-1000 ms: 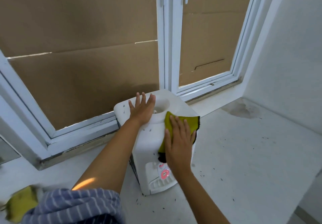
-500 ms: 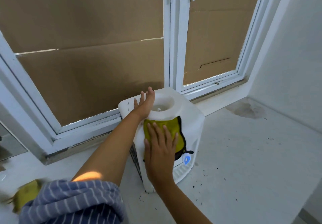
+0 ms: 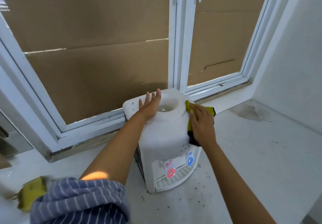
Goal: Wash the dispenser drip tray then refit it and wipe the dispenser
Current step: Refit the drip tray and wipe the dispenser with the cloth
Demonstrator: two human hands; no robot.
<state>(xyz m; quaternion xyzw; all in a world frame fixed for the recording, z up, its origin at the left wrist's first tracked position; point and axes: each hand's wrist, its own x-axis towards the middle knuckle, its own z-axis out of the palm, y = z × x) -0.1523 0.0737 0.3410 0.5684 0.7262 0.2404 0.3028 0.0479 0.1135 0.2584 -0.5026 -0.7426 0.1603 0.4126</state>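
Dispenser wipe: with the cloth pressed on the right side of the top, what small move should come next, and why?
Probably slide the right hand and the cloth down the dispenser right side toward the taps. The left hand lies flat on the top and steadies it, the drip tray already sits in place, and the lower right side by the blue tap looks not yet covered.

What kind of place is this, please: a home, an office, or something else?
Probably an unfurnished or unfinished room. The white-framed windows are covered with cardboard, and the tabletop water dispenser stands on a bare pale surface scattered with dark specks.
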